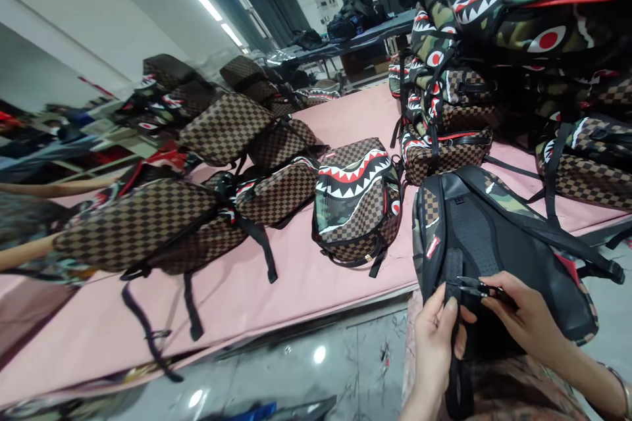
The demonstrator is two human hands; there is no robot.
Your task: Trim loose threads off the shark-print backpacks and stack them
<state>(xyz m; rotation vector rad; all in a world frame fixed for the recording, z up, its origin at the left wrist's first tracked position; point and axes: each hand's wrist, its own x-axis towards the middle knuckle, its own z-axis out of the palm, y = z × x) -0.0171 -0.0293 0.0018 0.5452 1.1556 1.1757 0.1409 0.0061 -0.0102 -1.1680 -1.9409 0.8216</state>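
A black backpack [523,263] with camouflage and brown check panels lies back side up at the table's near right edge, partly over my lap. My left hand [437,329] is closed around its black shoulder strap [453,266], thumb on top. In my right hand [523,316] is a pair of small dark thread snips [471,286], their blades pointing left across the strap just above my left thumb. Whether the blades touch a thread cannot be made out. The strap's lower end [461,395] hangs below my left hand.
A shark-mouth backpack [353,204] stands on the pink table [296,289]. Stacked backpacks [444,105] rise at the right. At the left, another person's arms [29,253] reach to a checked backpack [143,223]. Loose straps hang near the table edge, above a grey floor [345,355].
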